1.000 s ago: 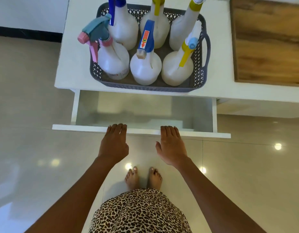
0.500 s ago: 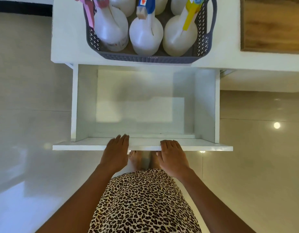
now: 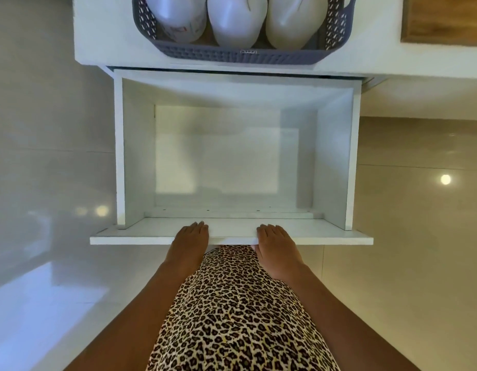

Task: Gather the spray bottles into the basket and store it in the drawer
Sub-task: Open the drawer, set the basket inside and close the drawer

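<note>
A grey perforated basket [image 3: 232, 55] stands on the white counter top [image 3: 103, 36], near its front edge. Three white spray bottles [image 3: 236, 22] show in its front row, their heads cut off by the frame. Below the counter a white drawer [image 3: 119, 156] is pulled far out, and its inside is bare. My left hand [image 3: 190, 239] and my right hand [image 3: 276, 242] both grip the top edge of the drawer front [image 3: 232, 232], fingers curled over it, about a hand's width apart.
A wooden board [image 3: 446, 20] lies on the counter at the top right. Glossy pale floor tiles [image 3: 419, 236] surround the drawer on both sides. A leopard-print garment [image 3: 237, 311] hangs between my arms, right behind the drawer front.
The drawer has slid out from barely open to almost fully extended, with both hands staying on its front edge. The basket and counter have shifted toward the top of the view.
</note>
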Demonstrator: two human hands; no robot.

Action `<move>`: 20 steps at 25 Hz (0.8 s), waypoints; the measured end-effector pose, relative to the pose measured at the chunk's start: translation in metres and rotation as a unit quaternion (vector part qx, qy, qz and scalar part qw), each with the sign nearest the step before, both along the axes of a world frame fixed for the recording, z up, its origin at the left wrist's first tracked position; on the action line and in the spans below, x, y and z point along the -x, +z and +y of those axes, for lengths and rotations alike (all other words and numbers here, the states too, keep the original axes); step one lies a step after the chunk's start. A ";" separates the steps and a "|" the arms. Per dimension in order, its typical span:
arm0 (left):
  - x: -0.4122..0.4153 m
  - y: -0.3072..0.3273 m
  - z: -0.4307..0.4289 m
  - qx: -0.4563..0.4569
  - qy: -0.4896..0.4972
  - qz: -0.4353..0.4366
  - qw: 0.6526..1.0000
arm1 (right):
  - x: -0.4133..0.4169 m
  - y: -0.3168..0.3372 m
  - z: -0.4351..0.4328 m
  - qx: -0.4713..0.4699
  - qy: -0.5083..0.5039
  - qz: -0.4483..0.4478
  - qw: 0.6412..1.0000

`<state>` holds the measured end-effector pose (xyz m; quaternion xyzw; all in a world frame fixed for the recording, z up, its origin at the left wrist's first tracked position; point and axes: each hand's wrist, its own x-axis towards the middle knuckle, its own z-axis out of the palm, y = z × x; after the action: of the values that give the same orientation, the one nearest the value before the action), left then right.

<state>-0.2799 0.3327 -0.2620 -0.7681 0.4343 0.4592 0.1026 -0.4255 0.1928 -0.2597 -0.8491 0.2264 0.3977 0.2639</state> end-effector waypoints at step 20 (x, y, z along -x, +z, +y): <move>-0.131 0.063 -0.085 0.209 0.273 0.003 0.939 | -0.096 0.065 -0.093 0.070 -0.245 -0.192 0.948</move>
<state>-0.1494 0.2477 -0.1993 -0.8602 0.2941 0.3705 -0.1907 -0.3295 0.0996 -0.1948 -0.8438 0.4003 0.1336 0.3316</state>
